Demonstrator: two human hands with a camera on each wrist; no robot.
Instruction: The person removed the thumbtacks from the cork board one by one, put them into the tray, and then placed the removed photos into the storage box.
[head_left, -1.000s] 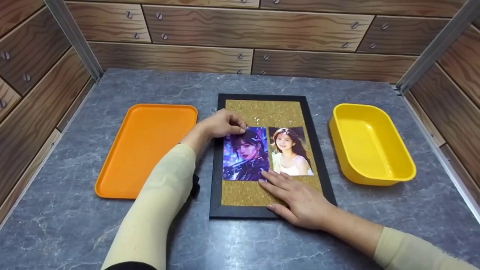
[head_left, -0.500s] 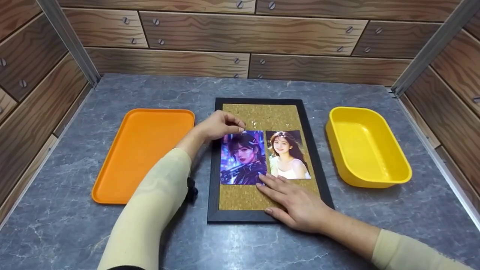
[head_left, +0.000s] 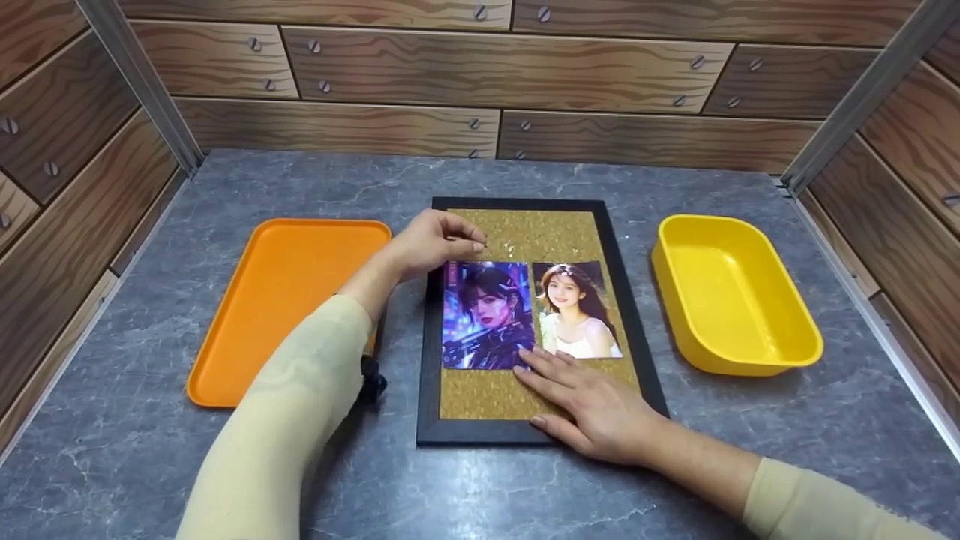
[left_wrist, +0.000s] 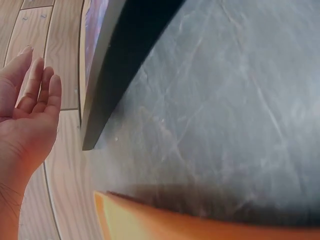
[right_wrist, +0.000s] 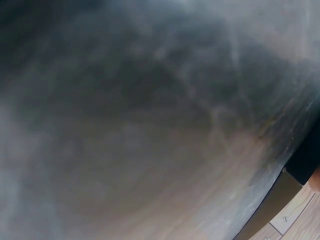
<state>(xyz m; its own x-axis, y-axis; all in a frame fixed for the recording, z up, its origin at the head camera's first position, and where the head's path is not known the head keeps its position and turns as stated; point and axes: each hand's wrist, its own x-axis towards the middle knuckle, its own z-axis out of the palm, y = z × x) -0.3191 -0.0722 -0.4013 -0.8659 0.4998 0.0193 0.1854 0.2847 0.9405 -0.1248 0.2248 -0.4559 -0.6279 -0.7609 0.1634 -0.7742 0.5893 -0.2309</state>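
Note:
A cork board (head_left: 480,397) in a black frame (head_left: 480,433) lies on the table with two pictures side by side on it. On the left is a purple-blue picture of an armed figure (head_left: 487,315); on the right, a photo of a person in white (head_left: 576,315). My left hand (head_left: 435,241) hovers over the frame's left side, just above the purple picture's top edge, fingers loosely bent. In the left wrist view the same hand (left_wrist: 35,107) shows nothing between thumb and fingers. My right hand (head_left: 592,405) rests flat, fingertips at the purple picture's lower right corner.
An orange tray (head_left: 277,300) lies left of the board, partly behind the left arm. To the right stands a yellow tub (head_left: 739,300). Small shiny bits (head_left: 509,249) sit on the cork above the pictures. Wood-patterned walls (head_left: 510,67) close off the back and sides.
My left hand has lifted off the purple picture's top edge and moved slightly up and left, uncovering its upper left corner. The right hand stays in place on the board.

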